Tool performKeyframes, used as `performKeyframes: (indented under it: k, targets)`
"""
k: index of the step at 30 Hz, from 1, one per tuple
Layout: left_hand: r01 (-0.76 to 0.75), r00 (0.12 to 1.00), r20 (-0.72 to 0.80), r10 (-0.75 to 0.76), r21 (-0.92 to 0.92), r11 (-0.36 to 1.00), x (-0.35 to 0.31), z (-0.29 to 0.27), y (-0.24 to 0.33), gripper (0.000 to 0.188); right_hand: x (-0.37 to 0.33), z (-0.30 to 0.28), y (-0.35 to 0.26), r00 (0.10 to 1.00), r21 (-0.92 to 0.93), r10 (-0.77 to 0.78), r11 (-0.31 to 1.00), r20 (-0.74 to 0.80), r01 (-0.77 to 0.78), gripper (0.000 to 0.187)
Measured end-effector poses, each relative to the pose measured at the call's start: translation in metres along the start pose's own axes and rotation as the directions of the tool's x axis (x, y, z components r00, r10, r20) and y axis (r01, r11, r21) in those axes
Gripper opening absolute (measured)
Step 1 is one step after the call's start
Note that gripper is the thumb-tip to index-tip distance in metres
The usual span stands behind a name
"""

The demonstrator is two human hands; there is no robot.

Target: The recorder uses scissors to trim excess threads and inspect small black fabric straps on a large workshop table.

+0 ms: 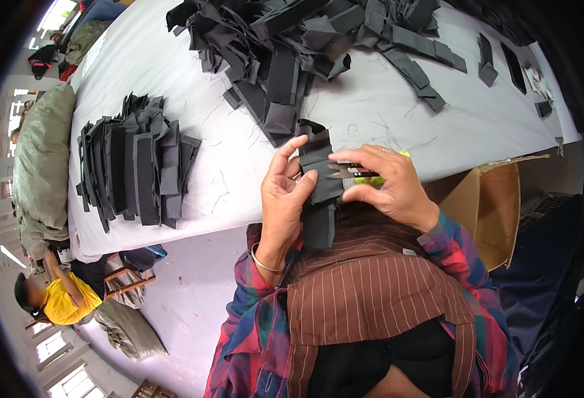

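Observation:
Between the fingers and thumb of my left hand (287, 182) is a strip of dark grey fabric (318, 174), held at the table's near edge. My right hand (388, 182) is closed on small thread snips (346, 172) with a dark handle. Their pointed metal blades lie against the right edge of the strip. Something yellow-green (371, 180) shows behind the right fingers; its kind is hidden. Beyond my hands, a loose heap of similar dark fabric strips (282, 73) spreads over the table. A neater row of stacked strips (135, 166) lies to the left.
The white-covered table (239, 199) carries loose thread ends. An open cardboard box (497, 212) stands by its edge on the right, and a black flat object (513, 68) lies at the far right. At left are a big stuffed sack (42, 159) and a person in yellow (73, 298).

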State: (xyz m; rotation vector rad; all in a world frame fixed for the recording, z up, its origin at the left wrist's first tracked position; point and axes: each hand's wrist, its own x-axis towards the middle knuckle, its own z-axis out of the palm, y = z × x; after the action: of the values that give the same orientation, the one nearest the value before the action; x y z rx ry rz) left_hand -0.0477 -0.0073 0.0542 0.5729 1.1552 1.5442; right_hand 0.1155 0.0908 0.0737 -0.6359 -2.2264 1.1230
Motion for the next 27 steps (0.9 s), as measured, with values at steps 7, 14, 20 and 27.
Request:
performKeyframes:
  k: [7,14,20,27]
  targets:
    - [-0.084,0.996,0.034,0.08,0.149,0.985,-0.002,0.004,-0.004,0.056,0.002,0.008,0.003,0.991,-0.047,0.12,0.991,-0.061,-0.123,0.016]
    - [-0.077,0.996,0.064,0.066,0.191,0.979,-0.003,0.006,-0.002,0.056,0.005,0.014,0.003,0.991,-0.13,0.094,0.986,-0.099,-0.106,0.01]
    - [-0.106,0.993,0.082,0.09,0.208,0.972,0.0,0.007,0.0,0.058,0.01,0.014,0.005,0.99,-0.173,0.021,0.984,-0.143,-0.046,0.01]
    - [-0.1,0.993,0.086,0.084,0.207,0.973,0.001,0.005,0.001,0.057,0.01,0.01,0.007,0.977,0.095,0.188,0.979,-0.096,-0.179,0.008]
